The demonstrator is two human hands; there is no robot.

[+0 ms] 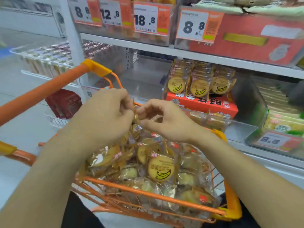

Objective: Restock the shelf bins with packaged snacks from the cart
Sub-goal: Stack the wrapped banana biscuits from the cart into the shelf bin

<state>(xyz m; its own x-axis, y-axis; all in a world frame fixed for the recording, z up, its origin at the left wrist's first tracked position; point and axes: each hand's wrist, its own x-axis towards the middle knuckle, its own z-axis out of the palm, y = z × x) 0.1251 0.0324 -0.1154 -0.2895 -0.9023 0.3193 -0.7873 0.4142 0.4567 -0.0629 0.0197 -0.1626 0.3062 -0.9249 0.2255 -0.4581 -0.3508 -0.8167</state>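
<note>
An orange wire cart (148, 195) in front of me is full of clear-wrapped round snack packs; one banana-print pack (161, 169) lies on top. Above the pile, my left hand (105, 116) and my right hand (164, 120) meet and pinch several thin snack packs (135, 112) held edge-on between their fingertips. On the shelf behind, a clear bin (166, 89) holds upright rows of the same banana-print packs (199, 86), standing on a red carton (202, 102).
Orange price tags (144, 18) hang on the upper shelf's bins. A red box (246, 38) fills the upper right bin. A bin of green-and-yellow packs (283, 122) sits at right. The cart's orange handle (49, 91) crosses the left side.
</note>
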